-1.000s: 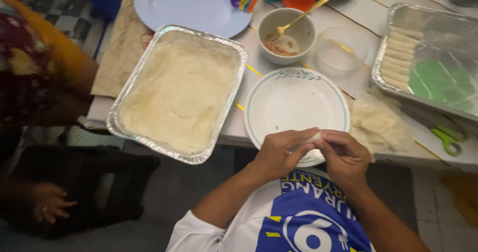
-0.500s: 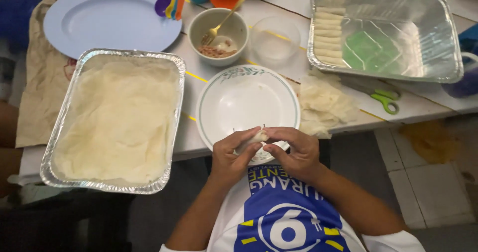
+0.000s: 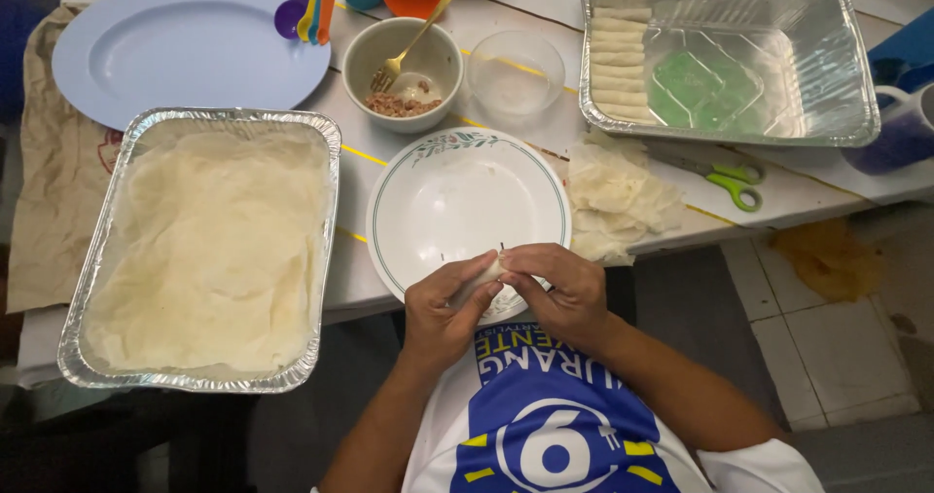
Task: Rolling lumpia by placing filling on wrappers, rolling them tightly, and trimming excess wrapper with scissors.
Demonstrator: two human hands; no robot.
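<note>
Both hands meet over the near rim of the white plate (image 3: 457,201), pinched together on a small pale roll (image 3: 484,273) of thin wrapper. The left hand (image 3: 443,313) grips its lower end with thumb and fingers, and the right hand (image 3: 564,293) closes over the upper end. The roll looks slim, off-white and slightly tilted, mostly hidden by fingers. A foil tray of flat wrappers (image 3: 204,250) lies to the left
</note>
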